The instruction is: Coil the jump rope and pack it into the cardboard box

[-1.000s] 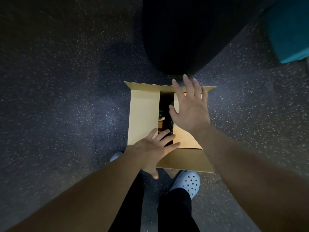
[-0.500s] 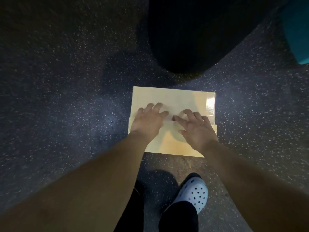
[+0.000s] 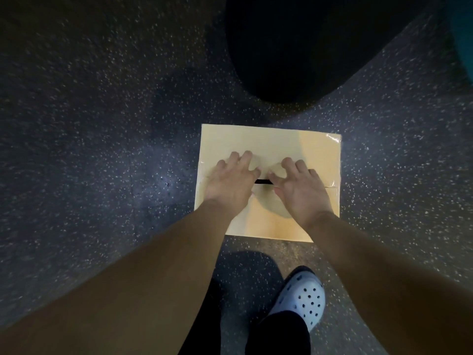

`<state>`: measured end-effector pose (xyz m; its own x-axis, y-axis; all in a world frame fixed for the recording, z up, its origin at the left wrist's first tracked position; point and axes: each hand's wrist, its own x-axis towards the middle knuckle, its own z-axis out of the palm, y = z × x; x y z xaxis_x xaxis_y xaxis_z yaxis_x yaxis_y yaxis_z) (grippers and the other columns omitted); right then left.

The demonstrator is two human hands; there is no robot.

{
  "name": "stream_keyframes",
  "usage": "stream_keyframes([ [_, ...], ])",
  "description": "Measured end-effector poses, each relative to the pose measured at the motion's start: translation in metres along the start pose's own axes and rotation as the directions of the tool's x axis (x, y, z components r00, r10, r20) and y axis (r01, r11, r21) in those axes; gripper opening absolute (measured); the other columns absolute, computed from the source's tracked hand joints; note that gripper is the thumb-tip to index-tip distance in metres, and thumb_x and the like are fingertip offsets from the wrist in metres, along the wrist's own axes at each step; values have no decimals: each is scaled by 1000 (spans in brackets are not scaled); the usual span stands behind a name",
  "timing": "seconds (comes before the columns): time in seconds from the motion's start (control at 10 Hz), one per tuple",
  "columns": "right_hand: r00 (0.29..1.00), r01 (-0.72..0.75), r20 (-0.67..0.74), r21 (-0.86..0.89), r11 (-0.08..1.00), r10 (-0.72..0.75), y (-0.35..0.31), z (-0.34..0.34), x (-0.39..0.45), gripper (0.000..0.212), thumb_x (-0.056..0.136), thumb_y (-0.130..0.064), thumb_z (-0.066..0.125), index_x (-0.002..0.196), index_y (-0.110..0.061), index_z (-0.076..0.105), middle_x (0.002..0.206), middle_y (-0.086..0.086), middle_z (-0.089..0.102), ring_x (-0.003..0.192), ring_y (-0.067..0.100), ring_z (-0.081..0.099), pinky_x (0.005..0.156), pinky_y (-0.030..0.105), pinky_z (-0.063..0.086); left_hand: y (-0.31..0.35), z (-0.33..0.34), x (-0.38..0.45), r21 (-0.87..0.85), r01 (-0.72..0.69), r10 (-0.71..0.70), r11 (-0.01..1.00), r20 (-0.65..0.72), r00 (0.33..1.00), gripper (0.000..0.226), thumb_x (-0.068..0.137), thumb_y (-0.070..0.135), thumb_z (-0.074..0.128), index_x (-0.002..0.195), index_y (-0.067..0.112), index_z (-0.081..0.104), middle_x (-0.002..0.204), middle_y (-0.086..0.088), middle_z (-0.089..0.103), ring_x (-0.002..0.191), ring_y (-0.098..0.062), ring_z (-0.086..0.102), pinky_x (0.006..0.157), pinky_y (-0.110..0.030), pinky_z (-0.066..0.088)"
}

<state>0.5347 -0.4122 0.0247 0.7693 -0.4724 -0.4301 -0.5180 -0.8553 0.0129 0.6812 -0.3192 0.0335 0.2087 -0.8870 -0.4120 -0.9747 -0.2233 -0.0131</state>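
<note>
The cardboard box sits on the speckled floor in front of me with its top flaps folded flat. My left hand lies palm down on the left half of the lid, fingers spread. My right hand presses the right half the same way. Between the two thumbs a short dark slit shows where the flaps meet. The jump rope is hidden inside the box.
A large black rounded object stands just beyond the box. A teal object is at the far right edge. My foot in a pale perforated clog and dark trouser legs are below the box.
One second ago the box was open with its inside visible and my hands on the flaps. The flaps have since come down, and both hands now rest flat on the shut lid.
</note>
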Motion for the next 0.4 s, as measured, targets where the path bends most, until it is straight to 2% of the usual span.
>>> stream_keyframes([
  [0.1, 998, -42, -39, 119, 992, 47, -5, -16, -12, 38, 92, -15, 69, 129, -22, 66, 121, 8, 56, 104, 27, 56, 84, 38, 53, -2, -13, -12, -139, 7, -12, 990, -35, 999, 50, 98, 35, 61, 146, 25, 50, 145, -5, 43, 129, -27, 44, 104, -42, 41],
  [0.2, 995, -68, -54, 226, 972, 82, -9, -26, -20, 29, 98, -23, 61, 126, -20, 67, 116, 7, 59, 103, 28, 56, 86, 39, 51, 0, -22, -19, -211, 13, -21, 977, -36, 999, 48, 98, 35, 59, 144, 23, 52, 143, -3, 46, 129, -25, 46, 106, -41, 40],
  [0.3, 989, -105, -58, 365, 925, 136, -10, -43, -28, 31, 104, -29, 48, 127, -19, 66, 115, 6, 62, 108, 28, 57, 92, 41, 49, 1, -36, -24, -310, 32, -54, 950, -61, 997, 42, 100, 32, 56, 140, 22, 57, 135, 0, 52, 123, -23, 49, 104, -40, 42],
  [0.4, 962, -173, -94, 513, 841, 255, -8, -58, -36, 31, 105, -30, 47, 122, -19, 70, 109, 5, 67, 103, 28, 61, 89, 42, 51, -2, -50, -28, -433, 96, -136, 896, -63, 989, 37, 100, 31, 56, 136, 23, 61, 131, 2, 56, 120, -21, 52, 102, -40, 44],
])
